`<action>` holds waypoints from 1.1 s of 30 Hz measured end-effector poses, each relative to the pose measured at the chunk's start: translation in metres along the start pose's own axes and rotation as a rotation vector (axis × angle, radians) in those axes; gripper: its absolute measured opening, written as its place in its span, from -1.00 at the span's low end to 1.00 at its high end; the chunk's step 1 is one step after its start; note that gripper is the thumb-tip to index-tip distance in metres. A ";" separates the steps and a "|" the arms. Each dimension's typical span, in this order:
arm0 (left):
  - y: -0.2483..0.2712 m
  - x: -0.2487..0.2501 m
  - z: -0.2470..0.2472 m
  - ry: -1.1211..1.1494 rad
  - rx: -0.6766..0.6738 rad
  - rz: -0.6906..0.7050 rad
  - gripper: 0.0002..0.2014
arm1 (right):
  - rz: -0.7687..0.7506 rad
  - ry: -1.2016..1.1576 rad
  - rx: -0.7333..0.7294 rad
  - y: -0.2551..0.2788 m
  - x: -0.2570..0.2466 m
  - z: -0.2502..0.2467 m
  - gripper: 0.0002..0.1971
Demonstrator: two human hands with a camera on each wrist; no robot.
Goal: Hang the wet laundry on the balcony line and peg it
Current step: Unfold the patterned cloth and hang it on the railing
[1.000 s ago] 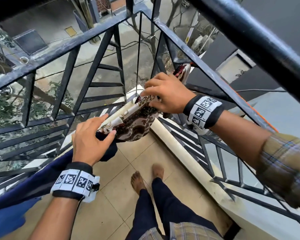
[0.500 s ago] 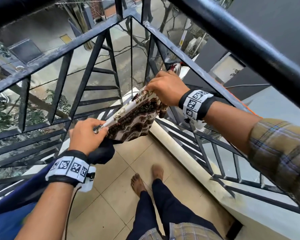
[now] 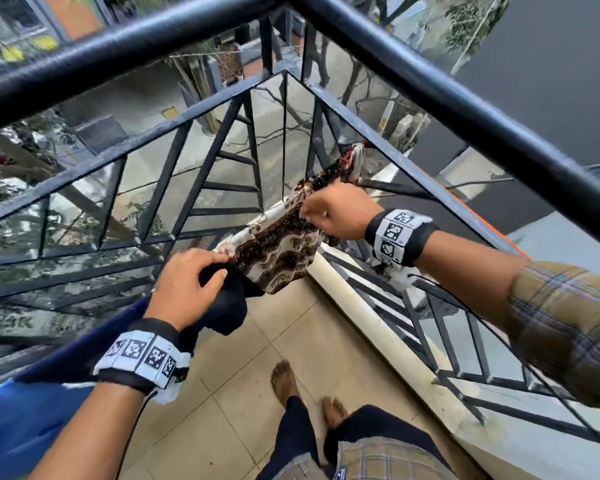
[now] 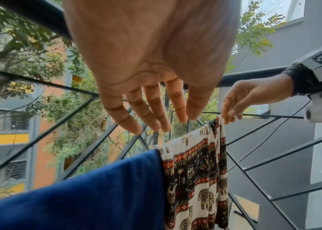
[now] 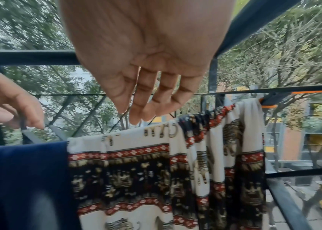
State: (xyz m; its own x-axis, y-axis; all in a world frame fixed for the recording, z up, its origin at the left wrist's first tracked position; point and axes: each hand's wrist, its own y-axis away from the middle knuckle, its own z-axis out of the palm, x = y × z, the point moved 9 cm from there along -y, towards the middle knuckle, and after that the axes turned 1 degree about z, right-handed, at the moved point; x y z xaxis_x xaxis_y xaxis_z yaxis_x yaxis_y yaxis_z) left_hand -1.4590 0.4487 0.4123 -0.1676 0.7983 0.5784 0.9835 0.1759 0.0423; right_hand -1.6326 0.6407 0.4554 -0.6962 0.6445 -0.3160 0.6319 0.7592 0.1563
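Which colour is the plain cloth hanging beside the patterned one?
Dark blue cloth; clearest in the left wrist view.

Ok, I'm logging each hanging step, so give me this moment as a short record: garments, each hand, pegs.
patterned cloth: elephant print, draped and hanging inside the balcony railing
blue garment: hangs next to it on the person's left, edges meeting
right hand: pinches the patterned cloth's top edge
left hand: at the spot where the two garments meet; grip unclear
pegs: none plainly visible on either garment
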 end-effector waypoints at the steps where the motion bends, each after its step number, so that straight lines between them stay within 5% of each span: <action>1: 0.012 0.003 -0.005 -0.011 -0.003 -0.002 -0.72 | -0.012 -0.007 -0.018 0.007 -0.012 0.000 -0.81; 5: 0.067 0.002 -0.018 -0.042 -0.012 -0.043 -0.58 | -0.085 -0.029 -0.065 0.036 -0.065 0.012 -0.78; 9: 0.143 0.011 -0.041 -0.099 0.042 -0.116 -0.66 | -0.194 -0.018 -0.116 0.073 -0.126 0.032 -0.78; 19: 0.359 0.022 -0.070 0.003 0.355 -0.297 -0.63 | -0.434 -0.156 -0.142 0.167 -0.286 0.060 -0.82; 24: 0.500 -0.002 -0.067 0.131 0.549 -0.531 -0.88 | -0.651 -0.148 -0.263 0.223 -0.410 0.107 -0.81; 33: 0.721 -0.076 -0.031 0.308 0.783 -0.861 -0.81 | -1.013 -0.150 -0.527 0.342 -0.635 0.219 -0.82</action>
State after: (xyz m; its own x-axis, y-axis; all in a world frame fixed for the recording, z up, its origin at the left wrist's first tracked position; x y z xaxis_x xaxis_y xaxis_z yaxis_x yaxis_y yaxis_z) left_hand -0.7354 0.4971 0.4237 -0.6209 0.0951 0.7781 0.2313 0.9707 0.0660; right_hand -0.8995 0.4708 0.5042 -0.7331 -0.2738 -0.6225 -0.4399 0.8890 0.1270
